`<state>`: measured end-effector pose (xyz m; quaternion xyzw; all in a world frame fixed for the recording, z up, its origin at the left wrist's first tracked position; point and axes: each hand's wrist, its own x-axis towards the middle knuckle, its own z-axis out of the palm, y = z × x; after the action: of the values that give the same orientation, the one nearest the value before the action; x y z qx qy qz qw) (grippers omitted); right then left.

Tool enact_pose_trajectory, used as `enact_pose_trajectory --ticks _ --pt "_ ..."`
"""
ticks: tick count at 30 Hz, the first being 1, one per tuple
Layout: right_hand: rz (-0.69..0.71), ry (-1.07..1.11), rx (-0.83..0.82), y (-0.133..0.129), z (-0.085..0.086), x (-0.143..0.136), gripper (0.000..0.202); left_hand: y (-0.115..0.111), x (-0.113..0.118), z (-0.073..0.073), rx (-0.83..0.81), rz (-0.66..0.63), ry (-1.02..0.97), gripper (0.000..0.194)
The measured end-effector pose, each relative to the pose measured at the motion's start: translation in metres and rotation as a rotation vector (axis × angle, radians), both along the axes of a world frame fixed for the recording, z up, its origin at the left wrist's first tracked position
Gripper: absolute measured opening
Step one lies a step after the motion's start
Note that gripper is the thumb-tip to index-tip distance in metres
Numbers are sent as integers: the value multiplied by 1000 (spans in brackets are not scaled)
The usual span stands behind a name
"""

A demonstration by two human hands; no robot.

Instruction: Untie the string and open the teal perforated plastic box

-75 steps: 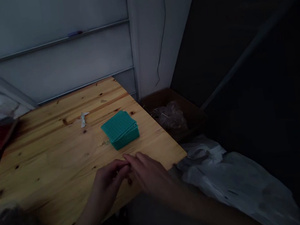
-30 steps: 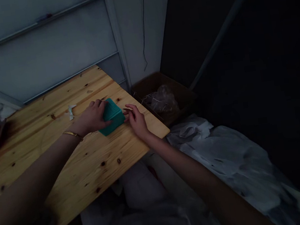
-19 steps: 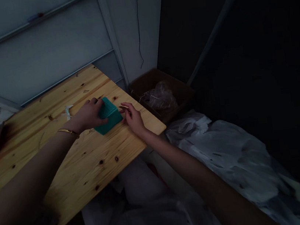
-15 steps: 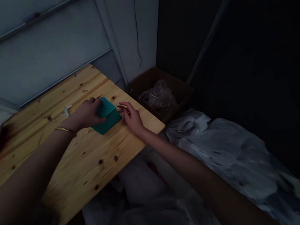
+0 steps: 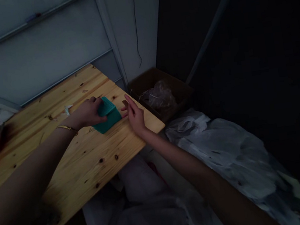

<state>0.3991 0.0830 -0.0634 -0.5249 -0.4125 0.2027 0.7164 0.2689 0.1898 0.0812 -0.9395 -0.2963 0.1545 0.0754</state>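
Observation:
A teal box (image 5: 111,118), with a lid-like raised top, rests on the wooden table (image 5: 77,174) near its right edge. From above and the left, my left hand (image 5: 92,112) is closed over the box, thumb on the near side and fingers on the far side. My right hand (image 5: 136,117) is just right of the box, some fingertips by its right end. Between its thumb and index finger shows a small flat brown piece (image 5: 125,103), whose kind I cannot make out. A bracelet (image 5: 67,128) circles my left wrist.
White scraps (image 5: 67,110) lie on the table left of the box. Past the right edge stands a brown carton (image 5: 181,93) with clear plastic inside. Pale plastic bags (image 5: 222,147) are heaped at the right. A panelled wall (image 5: 46,49) stands behind the table.
My right hand has shifted slightly right and its fingers have straightened upward, the brown piece moving with it. My left hand and the teal box stay in place.

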Motion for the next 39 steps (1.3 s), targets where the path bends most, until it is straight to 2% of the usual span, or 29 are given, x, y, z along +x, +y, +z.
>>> enact_pose_trajectory --ticks 3,5,8,11,15,19,27,31,36,39 --pt "-56 -103 29 -2 9 7 38 0 0 0 -2 9 -4 66" --pt "-35 -237 33 0 15 14 39 0 -1 -2 -8 -5 -30 66" --pt "97 -463 54 7 22 23 53 1 -3 -3 -12 -32 -75 67" --pt "233 -583 74 19 22 29 61 2 -5 -4 -33 -57 -104 63" --pt "307 -635 95 36 17 32 56 0 -7 -4 -74 -57 -140 56" --pt "318 -655 84 51 17 34 58 0 -10 -7 -79 -67 -182 61" --pt "410 -831 -44 74 32 42 63 1 -16 -16 -110 -55 -279 65" --pt "434 -910 -26 85 36 44 59 -1 -20 -19 -104 -67 -370 66" --pt "541 -1020 -9 88 42 45 58 -6 -31 -30 -94 -55 -503 59" --pt "530 -1056 -5 83 41 47 55 -8 -43 -39 -111 -91 -518 59"
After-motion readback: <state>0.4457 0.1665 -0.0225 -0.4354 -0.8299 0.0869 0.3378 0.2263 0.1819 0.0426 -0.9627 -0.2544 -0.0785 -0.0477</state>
